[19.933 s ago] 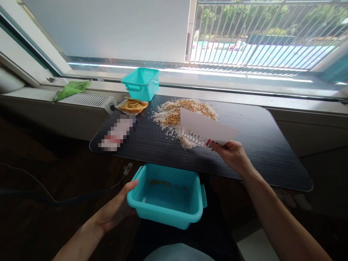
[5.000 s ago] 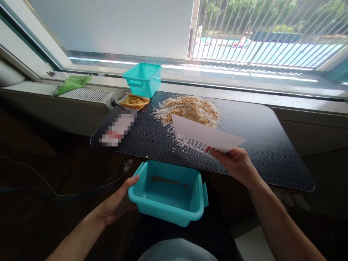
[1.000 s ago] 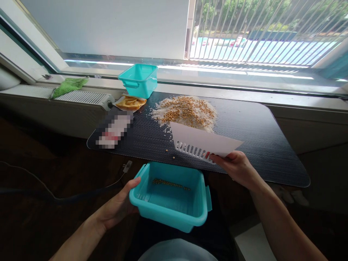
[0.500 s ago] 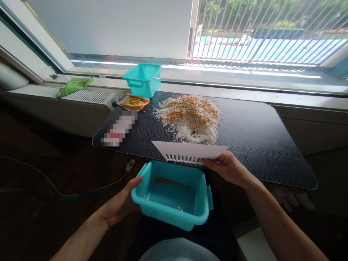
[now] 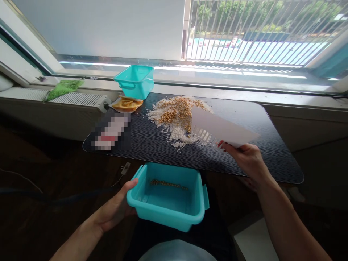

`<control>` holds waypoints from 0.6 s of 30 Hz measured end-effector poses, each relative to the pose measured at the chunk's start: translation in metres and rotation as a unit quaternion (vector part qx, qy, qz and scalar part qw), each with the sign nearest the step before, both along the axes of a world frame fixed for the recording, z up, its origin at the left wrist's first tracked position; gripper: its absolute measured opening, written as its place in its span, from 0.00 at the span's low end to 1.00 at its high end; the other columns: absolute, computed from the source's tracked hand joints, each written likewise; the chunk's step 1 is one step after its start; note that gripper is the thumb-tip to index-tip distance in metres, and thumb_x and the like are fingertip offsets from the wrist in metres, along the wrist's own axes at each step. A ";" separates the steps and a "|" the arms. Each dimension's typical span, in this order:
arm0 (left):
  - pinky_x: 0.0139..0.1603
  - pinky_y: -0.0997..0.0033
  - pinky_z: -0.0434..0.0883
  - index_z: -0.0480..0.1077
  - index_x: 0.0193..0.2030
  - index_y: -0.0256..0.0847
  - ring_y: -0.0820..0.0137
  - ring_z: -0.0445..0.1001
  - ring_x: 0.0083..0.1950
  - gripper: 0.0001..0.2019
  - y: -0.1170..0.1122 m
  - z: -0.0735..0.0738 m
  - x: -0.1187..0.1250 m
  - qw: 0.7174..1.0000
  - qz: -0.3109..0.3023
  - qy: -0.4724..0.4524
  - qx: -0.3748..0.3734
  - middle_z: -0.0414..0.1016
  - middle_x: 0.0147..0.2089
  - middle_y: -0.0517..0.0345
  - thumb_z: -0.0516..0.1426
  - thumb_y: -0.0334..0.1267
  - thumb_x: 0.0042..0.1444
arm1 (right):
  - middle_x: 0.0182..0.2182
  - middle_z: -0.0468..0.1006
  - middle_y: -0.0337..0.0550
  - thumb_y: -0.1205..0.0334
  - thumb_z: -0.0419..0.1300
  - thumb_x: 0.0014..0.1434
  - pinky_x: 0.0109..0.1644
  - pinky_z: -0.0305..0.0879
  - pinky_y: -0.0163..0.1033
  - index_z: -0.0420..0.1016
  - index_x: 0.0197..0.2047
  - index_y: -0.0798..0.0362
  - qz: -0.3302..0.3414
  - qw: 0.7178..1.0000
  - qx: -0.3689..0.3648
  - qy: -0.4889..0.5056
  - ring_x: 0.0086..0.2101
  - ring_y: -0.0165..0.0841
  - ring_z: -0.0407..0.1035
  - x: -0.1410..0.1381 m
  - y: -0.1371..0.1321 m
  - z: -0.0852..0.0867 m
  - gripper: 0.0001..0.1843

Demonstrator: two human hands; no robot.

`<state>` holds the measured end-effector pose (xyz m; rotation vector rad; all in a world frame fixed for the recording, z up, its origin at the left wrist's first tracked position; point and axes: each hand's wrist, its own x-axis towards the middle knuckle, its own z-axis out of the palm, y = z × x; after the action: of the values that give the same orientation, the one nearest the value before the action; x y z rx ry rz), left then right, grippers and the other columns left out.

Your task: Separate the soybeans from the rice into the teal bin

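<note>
Slotted white card [image 5: 224,125]: tilted over the right side of the mound on the table, its row of slots along the lower edge, by the white grains; can't tell if that edge touches the tabletop. Looks light and thin, probably stiff enough flat but likely to bend if pushed hard; the narrow strips between slots look weakest, so best hold is the solid right end. That's where my right hand [image 5: 248,156] has it: thumb on the near face, fingers closed behind and mostly hidden, a thin pinch. Next to it, yellow beans [image 5: 170,116] spread over white grains [image 5: 178,134]; the beans are round and probably roll easily, the grains are small and likely slide. All on the black table [image 5: 144,141]. Below the near edge, my left hand [image 5: 119,204] grips the near teal bin [image 5: 163,212] by its left side, thumb hooked over the rim, other fingers around the outside and partly out of sight. Bin seems rigid plastic, light with only a line of beans inside; rim is the sound place to hold. Farther off: second teal bin [image 5: 134,90] at the back, orange-yellow folded item [image 5: 127,104] just in front of it, pixelated item [image 5: 112,132] nearer, green cloth [image 5: 65,88] on the radiator [image 5: 81,99].
</note>
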<state>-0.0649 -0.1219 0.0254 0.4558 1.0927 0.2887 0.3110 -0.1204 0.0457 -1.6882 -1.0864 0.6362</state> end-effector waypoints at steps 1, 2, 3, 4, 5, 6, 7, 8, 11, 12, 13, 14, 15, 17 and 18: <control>0.53 0.51 0.70 0.55 0.68 0.42 0.50 0.71 0.56 0.37 0.000 0.000 0.000 1.000 0.000 -0.001 0.000 0.76 0.54 0.45 0.50 0.60 0.57 | 0.31 0.83 0.42 0.49 0.70 0.44 0.44 0.73 0.45 0.82 0.30 0.52 0.003 1.000 -0.003 0.001 0.37 0.43 0.77 0.001 0.002 -0.001 0.16; 0.53 0.51 0.70 0.55 0.68 0.42 0.50 0.71 0.56 0.37 0.000 0.001 0.001 1.000 0.001 0.000 -0.001 0.76 0.55 0.45 0.51 0.60 0.56 | 0.31 0.83 0.42 0.48 0.70 0.44 0.44 0.73 0.44 0.82 0.30 0.52 0.008 1.000 -0.006 0.003 0.36 0.43 0.77 0.001 0.004 -0.002 0.16; 0.53 0.51 0.70 0.54 0.68 0.42 0.50 0.71 0.56 0.37 0.000 0.001 0.002 1.000 0.003 0.004 -0.003 0.75 0.55 0.45 0.51 0.60 0.56 | 0.31 0.83 0.42 0.47 0.69 0.43 0.44 0.73 0.44 0.82 0.30 0.52 0.015 1.000 -0.006 0.006 0.36 0.42 0.77 0.001 0.007 -0.003 0.17; 0.53 0.51 0.70 0.54 0.68 0.42 0.49 0.71 0.57 0.38 0.000 0.002 0.002 1.000 0.005 0.008 -0.007 0.75 0.55 0.45 0.51 0.61 0.56 | 0.31 0.83 0.42 0.46 0.69 0.43 0.44 0.72 0.44 0.82 0.29 0.52 0.022 1.000 -0.005 0.010 0.36 0.42 0.77 0.001 0.009 -0.004 0.17; 0.52 0.51 0.70 0.53 0.69 0.41 0.49 0.70 0.57 0.39 0.000 0.003 0.003 1.000 0.007 0.013 -0.010 0.75 0.55 0.44 0.51 0.61 0.55 | 0.30 0.83 0.42 0.46 0.69 0.43 0.44 0.72 0.44 0.82 0.29 0.52 0.030 0.999 -0.003 0.015 0.35 0.41 0.76 0.001 0.011 -0.005 0.18; 0.52 0.52 0.70 0.53 0.69 0.41 0.49 0.70 0.57 0.39 0.000 0.003 0.004 1.000 0.008 0.017 -0.012 0.75 0.55 0.44 0.51 0.61 0.55 | 0.30 0.83 0.43 0.45 0.69 0.43 0.43 0.72 0.43 0.81 0.28 0.53 0.038 0.999 -0.001 0.021 0.34 0.40 0.76 0.000 0.013 -0.006 0.19; 0.52 0.52 0.70 0.52 0.69 0.40 0.49 0.70 0.57 0.40 0.000 0.004 0.004 1.000 0.008 0.020 -0.013 0.75 0.55 0.44 0.51 0.61 0.55 | 0.29 0.82 0.43 0.44 0.69 0.42 0.42 0.72 0.43 0.81 0.27 0.53 0.047 0.999 0.000 0.028 0.33 0.40 0.76 0.000 0.014 -0.007 0.19; 0.51 0.52 0.70 0.52 0.69 0.40 0.49 0.70 0.57 0.40 0.000 0.004 0.005 1.000 0.008 0.021 -0.012 0.75 0.55 0.43 0.52 0.61 0.55 | 0.28 0.82 0.43 0.43 0.69 0.42 0.40 0.72 0.43 0.80 0.26 0.53 0.057 0.998 -0.001 0.035 0.32 0.39 0.75 -0.001 0.015 -0.007 0.20; 0.51 0.52 0.70 0.52 0.69 0.41 0.49 0.70 0.57 0.39 0.000 0.004 0.005 1.000 0.006 0.017 -0.008 0.74 0.57 0.44 0.51 0.60 0.55 | 0.27 0.82 0.45 0.42 0.69 0.42 0.38 0.72 0.42 0.80 0.25 0.54 0.078 0.996 -0.010 0.051 0.31 0.39 0.75 -0.003 0.015 -0.005 0.21; 0.52 0.51 0.70 0.51 0.69 0.41 0.49 0.70 0.57 0.39 0.000 0.004 0.005 1.000 0.005 0.012 -0.007 0.74 0.57 0.44 0.51 0.60 0.55 | 0.28 0.82 0.45 0.42 0.69 0.42 0.38 0.72 0.42 0.80 0.25 0.54 0.079 0.995 -0.010 0.053 0.31 0.39 0.75 -0.004 0.015 -0.004 0.21; 0.52 0.51 0.69 0.52 0.69 0.42 0.49 0.70 0.57 0.39 0.000 0.004 0.004 1.000 0.003 0.007 -0.007 0.74 0.57 0.44 0.51 0.60 0.56 | 0.28 0.82 0.45 0.42 0.69 0.42 0.38 0.72 0.42 0.80 0.25 0.54 0.078 0.995 -0.010 0.054 0.32 0.39 0.75 -0.004 0.015 -0.003 0.21; 0.53 0.51 0.69 0.52 0.69 0.42 0.49 0.71 0.57 0.39 0.000 0.003 0.003 1.000 0.002 0.004 -0.008 0.74 0.57 0.45 0.51 0.60 0.56 | 0.28 0.82 0.45 0.42 0.69 0.42 0.38 0.71 0.42 0.80 0.25 0.54 0.075 0.996 -0.008 0.054 0.31 0.39 0.75 -0.004 0.015 -0.002 0.21; 0.53 0.52 0.69 0.52 0.69 0.42 0.50 0.71 0.57 0.38 0.000 0.002 0.003 1.000 0.000 0.002 -0.009 0.75 0.56 0.45 0.50 0.60 0.56 | 0.28 0.82 0.45 0.42 0.69 0.41 0.38 0.71 0.42 0.80 0.25 0.54 0.072 0.996 -0.007 0.055 0.31 0.39 0.75 -0.005 0.015 -0.002 0.21; 0.53 0.52 0.69 0.52 0.69 0.42 0.50 0.71 0.56 0.38 0.001 0.001 0.002 1.000 -0.002 0.005 -0.008 0.75 0.55 0.45 0.50 0.60 0.56 | 0.26 0.81 0.45 0.42 0.70 0.40 0.37 0.71 0.42 0.80 0.25 0.54 0.070 0.996 -0.008 0.060 0.30 0.38 0.74 -0.005 0.015 -0.002 0.22; 0.53 0.52 0.69 0.52 0.69 0.42 0.50 0.71 0.56 0.38 0.001 0.001 0.002 1.000 -0.003 0.007 -0.007 0.75 0.55 0.45 0.50 0.60 0.56 | 0.26 0.81 0.44 0.42 0.70 0.39 0.37 0.71 0.42 0.80 0.24 0.54 0.070 0.995 -0.010 0.065 0.29 0.38 0.74 -0.005 0.014 -0.002 0.22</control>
<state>-0.0633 -0.1211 0.0259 0.4490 1.1056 0.2720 0.3060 -0.1062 0.0440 -1.5743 -1.1158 0.8373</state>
